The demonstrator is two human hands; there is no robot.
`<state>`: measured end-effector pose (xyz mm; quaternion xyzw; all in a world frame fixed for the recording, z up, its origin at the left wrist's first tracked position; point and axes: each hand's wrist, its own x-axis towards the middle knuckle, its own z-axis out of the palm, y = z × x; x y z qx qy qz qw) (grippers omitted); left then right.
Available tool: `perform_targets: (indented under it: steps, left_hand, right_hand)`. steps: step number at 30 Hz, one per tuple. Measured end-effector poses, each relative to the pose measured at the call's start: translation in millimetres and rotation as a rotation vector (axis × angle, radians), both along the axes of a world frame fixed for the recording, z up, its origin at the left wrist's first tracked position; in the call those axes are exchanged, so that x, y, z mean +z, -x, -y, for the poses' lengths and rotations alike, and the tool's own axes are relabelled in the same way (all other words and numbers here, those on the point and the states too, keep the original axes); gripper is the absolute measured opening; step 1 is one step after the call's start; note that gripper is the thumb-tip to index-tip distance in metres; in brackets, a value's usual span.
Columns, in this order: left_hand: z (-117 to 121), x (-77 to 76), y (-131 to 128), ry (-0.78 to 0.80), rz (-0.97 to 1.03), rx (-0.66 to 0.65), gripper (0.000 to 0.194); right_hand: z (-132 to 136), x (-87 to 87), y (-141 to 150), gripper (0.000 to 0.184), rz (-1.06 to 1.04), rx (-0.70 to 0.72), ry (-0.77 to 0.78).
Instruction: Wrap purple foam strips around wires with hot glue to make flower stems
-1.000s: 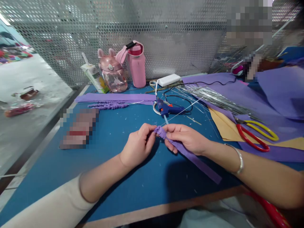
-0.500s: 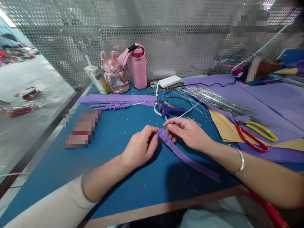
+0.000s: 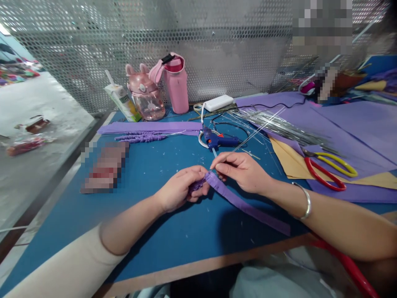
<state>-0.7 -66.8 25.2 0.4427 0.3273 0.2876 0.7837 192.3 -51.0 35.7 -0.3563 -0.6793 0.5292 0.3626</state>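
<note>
A long purple paper strip runs from between my hands down to the right over the blue table. My left hand is closed around its bunched, ruffled end, part of which shows under the fingers. Opposite it, my right hand pinches a thin wire that slants up to the right; its lower end meets the strip at my fingertips. Just behind the right hand lies a blue glue gun. A finished-looking purple ruffled stem rests farther left.
Folded purple strips lie at the back, before a pink bottle, a clear bunny-eared cup and a drink carton. On the right are a wire bundle, red-and-yellow-handled scissors and purple sheets. A blurred-out flat object lies left.
My left hand has turned, so the ruffled end now shows beneath its fingers. The wire in my right hand leans more steeply. The camera view has shifted slightly.
</note>
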Motion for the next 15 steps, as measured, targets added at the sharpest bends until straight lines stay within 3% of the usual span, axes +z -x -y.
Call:
perform_targets:
  steps: [6, 11, 15]
  left_hand:
    - [4.1, 1.9, -1.5, -0.036, 0.008, 0.071, 0.023]
    - [5.0, 0.9, 0.0, -0.157, -0.043, 0.161, 0.022]
    - [6.0, 1.1, -0.5, -0.231, -0.114, 0.251, 0.021]
  right_hand:
    - [2.3, 1.4, 0.1, 0.014, 0.008, -0.045, -0.049]
    - [-1.8, 1.6, -0.2, 0.017, -0.022, 0.033, 0.098]
    - [-0.9, 3.6, -0.5, 0.017, 0.08, 0.089, 0.144]
